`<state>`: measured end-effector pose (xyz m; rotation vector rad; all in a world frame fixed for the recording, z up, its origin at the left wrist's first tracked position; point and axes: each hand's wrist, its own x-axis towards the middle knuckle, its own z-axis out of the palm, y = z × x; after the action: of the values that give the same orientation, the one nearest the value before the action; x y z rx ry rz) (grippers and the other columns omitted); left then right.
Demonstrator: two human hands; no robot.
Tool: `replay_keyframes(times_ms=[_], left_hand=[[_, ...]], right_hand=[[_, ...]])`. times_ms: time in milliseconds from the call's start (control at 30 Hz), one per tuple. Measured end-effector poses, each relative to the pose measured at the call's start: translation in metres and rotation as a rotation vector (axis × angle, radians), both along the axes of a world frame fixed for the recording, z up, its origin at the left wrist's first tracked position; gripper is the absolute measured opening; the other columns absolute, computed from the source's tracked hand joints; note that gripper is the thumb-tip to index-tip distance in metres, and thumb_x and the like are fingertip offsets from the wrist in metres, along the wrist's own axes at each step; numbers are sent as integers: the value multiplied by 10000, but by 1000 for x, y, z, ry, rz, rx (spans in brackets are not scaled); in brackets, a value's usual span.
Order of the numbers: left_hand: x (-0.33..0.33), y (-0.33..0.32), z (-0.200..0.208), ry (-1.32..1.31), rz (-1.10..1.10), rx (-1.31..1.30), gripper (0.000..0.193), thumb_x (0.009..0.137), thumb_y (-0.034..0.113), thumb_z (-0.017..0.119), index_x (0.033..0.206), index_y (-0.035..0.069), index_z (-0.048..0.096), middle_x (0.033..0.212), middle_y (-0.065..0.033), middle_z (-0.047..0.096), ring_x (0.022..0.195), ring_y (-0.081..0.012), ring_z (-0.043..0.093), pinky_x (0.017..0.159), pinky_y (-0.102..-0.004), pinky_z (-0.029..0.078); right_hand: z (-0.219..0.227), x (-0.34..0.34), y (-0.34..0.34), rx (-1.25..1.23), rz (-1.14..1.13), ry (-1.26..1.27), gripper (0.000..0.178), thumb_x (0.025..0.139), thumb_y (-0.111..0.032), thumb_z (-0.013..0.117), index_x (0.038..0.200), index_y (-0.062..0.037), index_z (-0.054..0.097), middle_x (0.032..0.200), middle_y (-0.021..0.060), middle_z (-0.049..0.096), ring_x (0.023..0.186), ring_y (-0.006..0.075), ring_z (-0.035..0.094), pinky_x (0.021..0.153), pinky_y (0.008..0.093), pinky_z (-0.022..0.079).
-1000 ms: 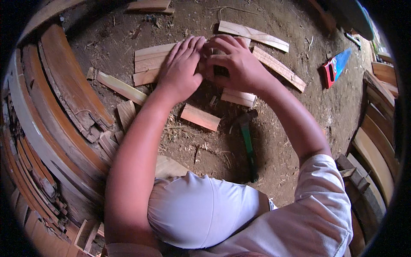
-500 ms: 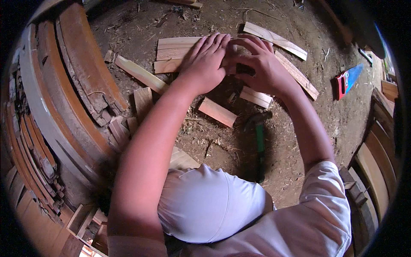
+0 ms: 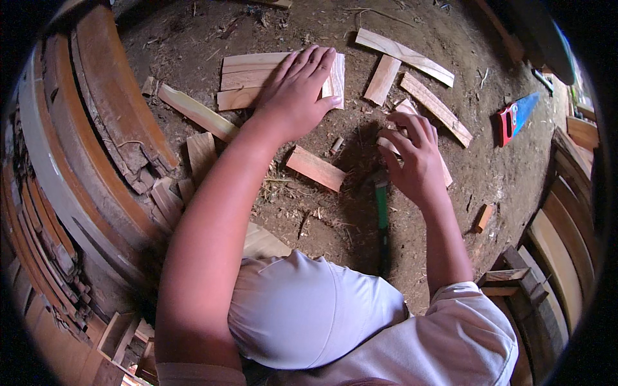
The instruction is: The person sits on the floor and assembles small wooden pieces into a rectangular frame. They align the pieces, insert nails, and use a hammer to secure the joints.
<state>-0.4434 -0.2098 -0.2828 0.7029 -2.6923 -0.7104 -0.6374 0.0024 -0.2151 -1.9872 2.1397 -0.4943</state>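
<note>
My left hand (image 3: pixel 293 90) lies flat with its fingers stretched over several short wooden boards (image 3: pixel 248 69) set side by side on the dirt. A pale board end (image 3: pixel 333 80) shows past its fingertips. My right hand (image 3: pixel 417 151) is to the right, its fingers curled around a short wood block (image 3: pixel 388 143), which they partly hide. Beneath that hand a wooden slat (image 3: pixel 445 168) lies on the ground, mostly covered. Close by, a hammer with a green handle (image 3: pixel 382 206) stretches toward me. A short flat wood piece (image 3: pixel 315 168) lies between the two hands.
Loose slats (image 3: pixel 404 56) lie beyond my right hand. A handsaw with red handle and blue blade (image 3: pixel 517 119) rests at the right. Stacked long boards (image 3: pixel 122 83) line the left side; more timber (image 3: pixel 566 238) stands at the right. A small wood offcut (image 3: pixel 485 219) lies near my right forearm.
My right hand has moved away from beside the left, toward me and to the right, onto the short block. A slat and the boards' right end are now uncovered. My left hand stays on the boards.
</note>
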Motion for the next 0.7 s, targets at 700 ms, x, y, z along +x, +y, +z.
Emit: replay_keyframes(times_ms=[700], left_hand=[[0, -2, 4, -28, -17, 33, 863, 1028, 333, 696, 1730, 29, 299, 1770, -210, 369, 1670, -364, 295, 1383, -506, 172]], right_hand=[[-29, 66, -13, 22, -254, 90, 382, 925, -132, 673, 1291, -22, 660, 1005, 136, 679, 1016, 332, 686, 924, 483, 510]])
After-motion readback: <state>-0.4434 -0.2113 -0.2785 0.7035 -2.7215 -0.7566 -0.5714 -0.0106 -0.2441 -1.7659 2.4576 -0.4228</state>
